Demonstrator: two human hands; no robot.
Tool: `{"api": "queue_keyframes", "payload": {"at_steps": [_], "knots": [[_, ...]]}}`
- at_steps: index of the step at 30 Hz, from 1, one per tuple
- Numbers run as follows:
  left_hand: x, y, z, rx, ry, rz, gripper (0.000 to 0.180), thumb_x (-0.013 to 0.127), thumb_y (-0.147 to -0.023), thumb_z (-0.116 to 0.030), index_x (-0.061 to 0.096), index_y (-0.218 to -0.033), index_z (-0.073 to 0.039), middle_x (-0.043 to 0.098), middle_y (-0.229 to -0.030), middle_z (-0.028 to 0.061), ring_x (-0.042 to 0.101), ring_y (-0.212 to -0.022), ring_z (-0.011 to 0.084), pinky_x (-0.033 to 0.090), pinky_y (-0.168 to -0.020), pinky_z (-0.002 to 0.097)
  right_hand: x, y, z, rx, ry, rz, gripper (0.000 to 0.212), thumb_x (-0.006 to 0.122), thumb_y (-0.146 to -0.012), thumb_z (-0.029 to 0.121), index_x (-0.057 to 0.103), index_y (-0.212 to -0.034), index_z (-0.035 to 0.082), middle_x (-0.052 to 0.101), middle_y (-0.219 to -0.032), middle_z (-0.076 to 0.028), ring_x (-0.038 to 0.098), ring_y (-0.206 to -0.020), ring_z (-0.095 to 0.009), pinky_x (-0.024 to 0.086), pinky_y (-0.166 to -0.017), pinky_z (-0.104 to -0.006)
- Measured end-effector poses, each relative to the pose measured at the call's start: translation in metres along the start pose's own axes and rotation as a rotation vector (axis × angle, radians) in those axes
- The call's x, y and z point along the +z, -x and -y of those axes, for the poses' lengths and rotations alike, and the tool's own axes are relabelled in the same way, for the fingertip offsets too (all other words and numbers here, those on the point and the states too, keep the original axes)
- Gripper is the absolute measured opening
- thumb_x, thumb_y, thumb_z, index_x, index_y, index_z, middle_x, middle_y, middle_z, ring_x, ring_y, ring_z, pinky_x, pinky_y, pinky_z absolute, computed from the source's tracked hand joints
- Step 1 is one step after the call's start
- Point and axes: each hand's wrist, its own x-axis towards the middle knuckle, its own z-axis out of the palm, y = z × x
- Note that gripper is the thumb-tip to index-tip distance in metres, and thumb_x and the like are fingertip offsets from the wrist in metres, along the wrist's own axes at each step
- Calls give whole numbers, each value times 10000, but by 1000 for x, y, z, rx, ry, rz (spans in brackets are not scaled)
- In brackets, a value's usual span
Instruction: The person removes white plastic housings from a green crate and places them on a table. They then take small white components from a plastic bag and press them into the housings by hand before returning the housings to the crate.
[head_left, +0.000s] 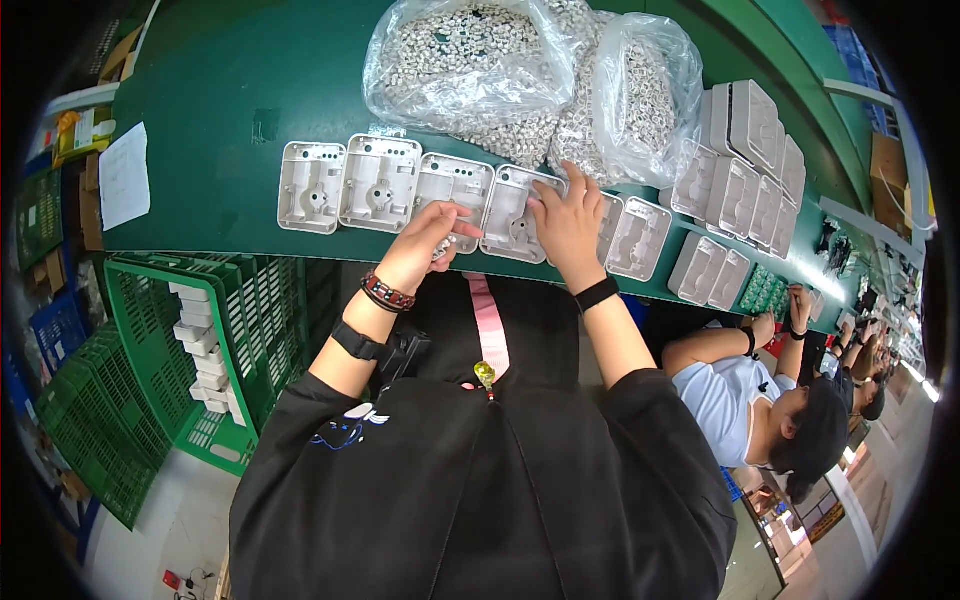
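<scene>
1. The left hand (425,236) holds small bits (443,249) in curled fingers.
2. The right hand (571,225) has spread fingers at a gray box (511,205).
3. The box sits in a row on the green counter (215,190), near two bags (470,75).

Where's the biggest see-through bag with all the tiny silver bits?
In the head view, the biggest bag lies at the top, on the green table, just left of the smaller bag and beyond the row of grey boxes.
</scene>
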Motion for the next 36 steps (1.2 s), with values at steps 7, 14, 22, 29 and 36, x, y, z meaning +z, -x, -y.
{"api": "queue_keyframes", "payload": {"at_steps": [7, 14, 22, 29, 36], "knots": [[-11, 0, -2, 14, -53, 4, 272, 355, -908, -254, 463, -1045, -45, 552, -846, 67, 324, -467, 48, 252, -433, 180, 19, -3, -8, -91, 137, 76, 265, 570, -735, 301, 574, -947, 143, 408, -1191, -66, 376, -1071, -282, 283, -880, -425], [-18, -1, -5, 55, 115, 76, 271, 346, -905, -252, 469, -1030, -46, 546, -854, 59, 340, -484, 53, 264, -448, 185, 10, -6, 9, -80, 81, 83, 306, 595, -718, 264, 555, -996, 142, 405, -1180, -82, 368, -1079, -286, 277, -882, -423], [-28, 1, -16, -73, 257, -52, 312, 317, -907, -310, 475, -1002, -58, 521, -782, 22, 387, -514, 57, 308, -453, 177, -39, -15, 130, -32, -478, 62, 262, 642, -677, 175, 592, -925, 108, 438, -1060, -100, 401, -954, -289, 325, -805, -384], [-58, 6, -25, -59, 3, 68, 316, 346, -906, -322, 488, -1010, -59, 503, -759, -13, 364, -503, 41, 278, -440, 165, -16, -22, 140, 98, -592, -5, 168, 634, -658, 93, 595, -820, 77, 485, -910, -77, 455, -857, -259, 365, -723, -344], [-87, 2, -36, 26, -381, 274, 190, 500, -854, -204, 581, -831, -34, 422, -573, -55, 355, -499, 28, 290, -450, 181, -8, -26, 136, 18, -783, 79, 152, 618, -650, 45, 585, -796, 67, 517, -823, -56, 495, -743, -231, 396, -655, -321]]}}
